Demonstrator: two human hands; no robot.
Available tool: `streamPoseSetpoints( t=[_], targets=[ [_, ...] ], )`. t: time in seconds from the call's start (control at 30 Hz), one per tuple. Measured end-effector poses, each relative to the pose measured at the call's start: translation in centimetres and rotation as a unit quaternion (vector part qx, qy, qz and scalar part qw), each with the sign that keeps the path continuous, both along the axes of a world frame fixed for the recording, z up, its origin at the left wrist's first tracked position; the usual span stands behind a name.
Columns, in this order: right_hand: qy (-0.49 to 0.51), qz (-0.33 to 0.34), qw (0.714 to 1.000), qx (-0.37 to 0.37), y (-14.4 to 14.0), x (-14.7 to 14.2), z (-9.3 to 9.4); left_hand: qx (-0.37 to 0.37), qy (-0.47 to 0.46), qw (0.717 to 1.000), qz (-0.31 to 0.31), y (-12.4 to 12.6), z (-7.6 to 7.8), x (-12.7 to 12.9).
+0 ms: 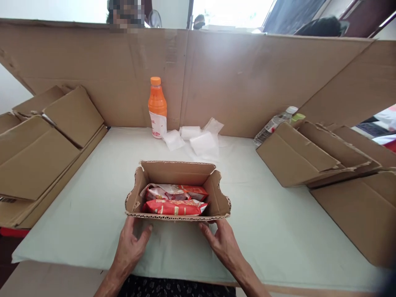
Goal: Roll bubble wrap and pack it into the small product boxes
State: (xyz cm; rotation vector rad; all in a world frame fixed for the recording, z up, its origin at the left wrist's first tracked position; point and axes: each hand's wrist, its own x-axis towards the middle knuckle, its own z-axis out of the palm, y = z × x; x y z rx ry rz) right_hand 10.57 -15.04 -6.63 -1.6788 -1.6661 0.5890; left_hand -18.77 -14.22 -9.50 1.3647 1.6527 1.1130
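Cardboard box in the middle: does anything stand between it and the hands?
Nothing visible does. The left hand and right hand are at the near side of the box, which partly hides them. The white plastic lies beyond it, out of their way.

packets [175, 208] are in a box [177, 172], a bottle [157, 108] behind it.

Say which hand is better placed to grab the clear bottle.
Right hand, likely: the clear bottle is on that side, and the left hand is farther, by the left end of the open box.
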Motion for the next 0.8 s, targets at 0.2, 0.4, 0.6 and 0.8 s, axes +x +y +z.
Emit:
streamPoseSetpoints(
  t=[0.2,0.4,0.6,0.8],
  targets=[
    [0.049,0.074,0.996,-0.006,5.4,-1.5,1.2,0.002,-0.05,0.998,0.028,6.1,1.5,-0.7],
    [0.045,0.136,0.99,0.007,11.5,-1.0,-0.7,0.031,-0.064,0.996,0.061,12.1,0.8,-1.1],
    [-0.124,0.113,0.974,0.149,19.1,4.9,2.0,0.035,-0.082,0.993,0.078,13.1,-1.8,-0.4],
    [-0.381,0.103,0.914,0.09,31.1,5.3,5.9,0.023,-0.027,0.992,0.123,12.7,-3.5,-1.2]
  ],
)
